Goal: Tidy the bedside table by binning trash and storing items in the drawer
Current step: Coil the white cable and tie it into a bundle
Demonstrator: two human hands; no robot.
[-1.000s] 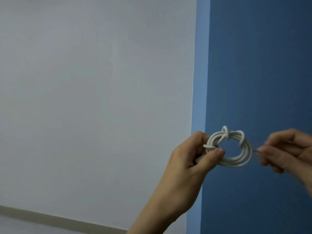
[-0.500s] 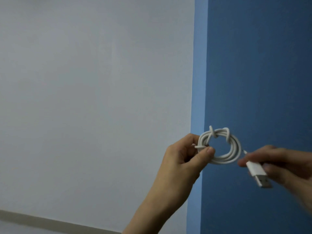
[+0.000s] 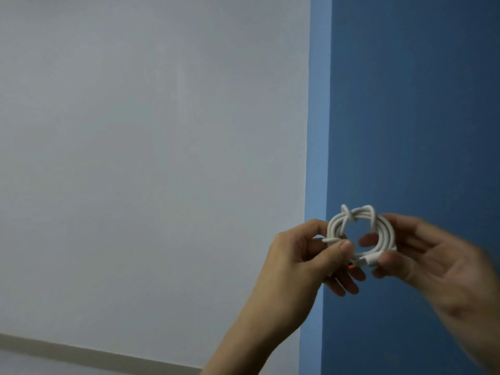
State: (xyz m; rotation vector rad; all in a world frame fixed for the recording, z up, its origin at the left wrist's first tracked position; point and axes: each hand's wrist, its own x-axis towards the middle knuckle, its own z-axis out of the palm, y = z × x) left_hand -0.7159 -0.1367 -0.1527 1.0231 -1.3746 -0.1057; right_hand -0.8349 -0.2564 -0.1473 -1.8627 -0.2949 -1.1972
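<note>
The white cable [image 3: 334,226] is wound into a small ring and held in mid-air between both hands, in front of the corner where a pale grey wall [image 3: 151,163] meets a blue wall [image 3: 419,104]. The table and the drawer are out of view.

The left hand [image 3: 295,258] pinches the ring's left side between thumb and forefinger. The right hand [image 3: 435,258], somewhat blurred, has its fingers [image 3: 369,239] curled behind the right side while its thumb presses the plug [image 3: 370,260] against the bottom of the ring.

The main risk, as I judge it, is the coil springing apart. Only two turns wrapped across the top bind the loops, and the plug end looks loose rather than tucked in. If either pinch eases before that end is secured, the stiff cable would likely unwind and dangle, or slip from the hands altogether.

The ring stands upright with its opening facing the camera, so it has no real long axis of its own. The plug lies roughly level along the lower edge, its tip pointing left towards the left hand.
</note>
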